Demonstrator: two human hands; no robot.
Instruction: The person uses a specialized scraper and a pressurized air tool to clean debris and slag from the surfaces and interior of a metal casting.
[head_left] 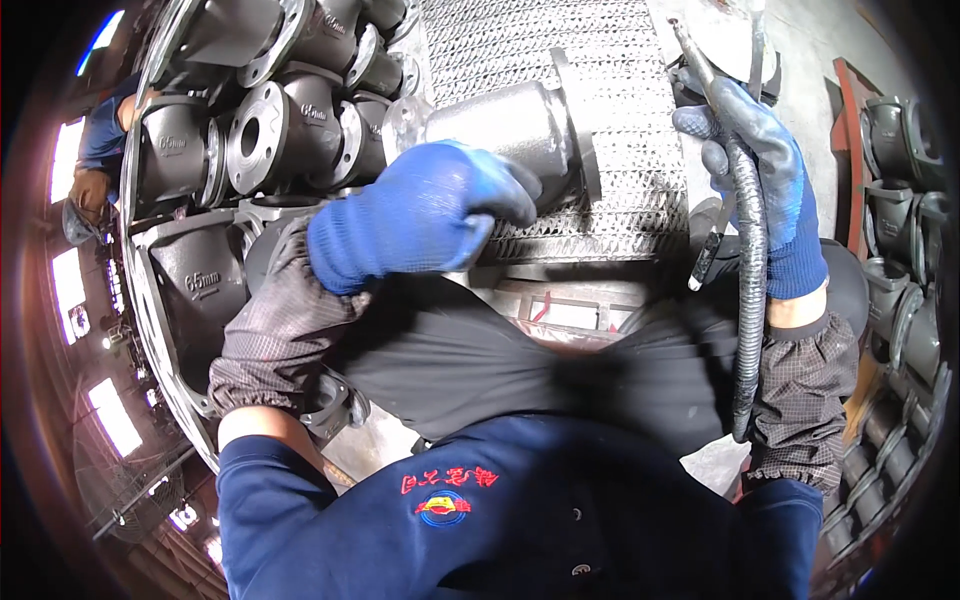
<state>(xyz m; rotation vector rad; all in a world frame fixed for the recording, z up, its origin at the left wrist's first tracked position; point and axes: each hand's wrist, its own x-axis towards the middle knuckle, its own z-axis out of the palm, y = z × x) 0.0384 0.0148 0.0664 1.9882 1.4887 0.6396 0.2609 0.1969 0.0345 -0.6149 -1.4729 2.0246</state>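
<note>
A grey cast flanged valve body [500, 120] lies on its side on a bench top of ridged metal mesh [625, 110]. My left hand [430, 205], in a blue knitted glove with a darker palm coating, lies over the near side of the casting, its fingers curled against it. My right hand [765, 150], gloved the same way, is closed around a hose-fed hand tool [697, 55] with a slim metal front end. A spring-wrapped hose [748, 290] hangs from that hand down past my right thigh. The tool's exact kind is partly hidden by the fingers.
Several similar grey castings [290, 125] fill a metal-rimmed bin at the left. More castings [890, 220] are stacked at the right behind a red frame [848, 160]. Another person's blue sleeve [100, 130] shows at the far left. A pale framed part [570, 312] sits below the bench edge.
</note>
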